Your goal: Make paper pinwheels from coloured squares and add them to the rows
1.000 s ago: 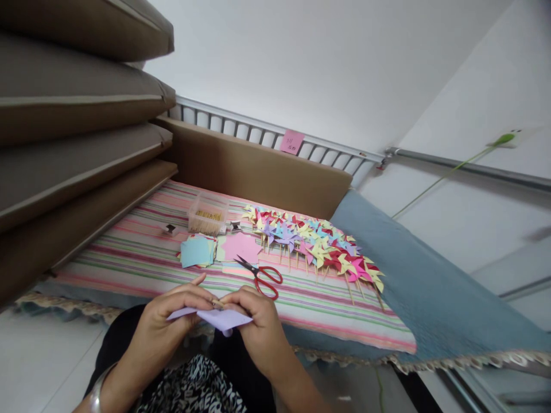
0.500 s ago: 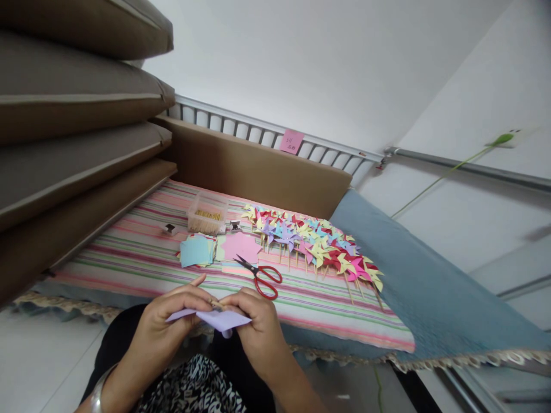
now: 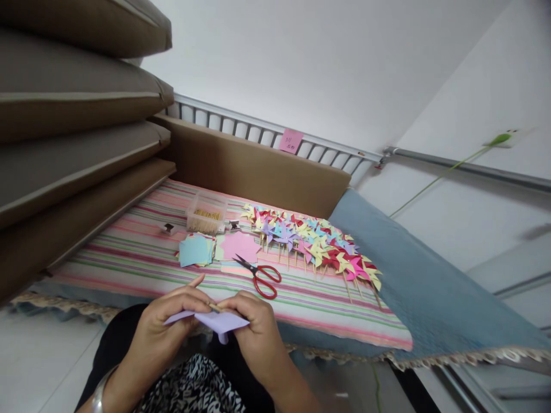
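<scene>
Between my two hands is a purple paper pinwheel (image 3: 221, 323), held close over my lap with its blades partly folded. My left hand (image 3: 166, 318) pinches it from the left, thumb and fingers closed on the paper. From the right, my right hand (image 3: 253, 324) grips it near the middle, where a bit of thin wooden stick (image 3: 214, 308) shows at the fingertips. The rest of the stick is hidden. Red-handled scissors (image 3: 260, 275) lie just beyond my right hand, blades pointing left and away.
On the striped cloth (image 3: 142, 252) lie many finished pinwheels (image 3: 310, 238), a stack of blue paper squares (image 3: 196, 250), pink paper (image 3: 241, 246) and a clear box (image 3: 206, 212) of small sticks. Stacked cushions (image 3: 86, 115) stand left; a brown board (image 3: 258, 166) rises behind.
Both hands keep their hold on the purple pinwheel, with only slight finger movement at its middle. The view has shifted very slightly; the things on the cloth stay put.
</scene>
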`<state>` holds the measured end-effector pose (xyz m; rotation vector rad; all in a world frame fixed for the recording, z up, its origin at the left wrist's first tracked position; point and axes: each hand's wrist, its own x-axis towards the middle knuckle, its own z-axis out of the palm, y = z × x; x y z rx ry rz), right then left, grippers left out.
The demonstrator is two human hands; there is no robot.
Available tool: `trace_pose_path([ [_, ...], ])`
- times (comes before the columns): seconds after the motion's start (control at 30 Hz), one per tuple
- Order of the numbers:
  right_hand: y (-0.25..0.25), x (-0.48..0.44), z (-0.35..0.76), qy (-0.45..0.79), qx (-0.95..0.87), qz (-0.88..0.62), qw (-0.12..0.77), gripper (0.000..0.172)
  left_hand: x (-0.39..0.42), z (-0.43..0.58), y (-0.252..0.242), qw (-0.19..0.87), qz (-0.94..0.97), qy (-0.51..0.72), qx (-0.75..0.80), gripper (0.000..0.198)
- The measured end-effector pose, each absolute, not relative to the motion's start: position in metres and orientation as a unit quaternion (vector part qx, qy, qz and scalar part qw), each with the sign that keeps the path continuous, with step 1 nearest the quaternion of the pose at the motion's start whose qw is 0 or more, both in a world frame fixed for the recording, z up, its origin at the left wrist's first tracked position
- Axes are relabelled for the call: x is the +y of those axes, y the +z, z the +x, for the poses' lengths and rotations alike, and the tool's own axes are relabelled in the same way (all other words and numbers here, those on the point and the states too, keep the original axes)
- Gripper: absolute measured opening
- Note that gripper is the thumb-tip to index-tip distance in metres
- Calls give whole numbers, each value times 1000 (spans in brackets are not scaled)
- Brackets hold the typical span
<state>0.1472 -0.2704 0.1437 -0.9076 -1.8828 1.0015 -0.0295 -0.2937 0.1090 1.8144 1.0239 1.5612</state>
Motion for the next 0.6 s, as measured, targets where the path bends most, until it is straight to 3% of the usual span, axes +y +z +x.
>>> trace_pose_path([
  [0.6, 146, -272, 151, 397, -742, -359, 403, 31, -294, -24, 113, 322, 604, 603, 410, 10],
])
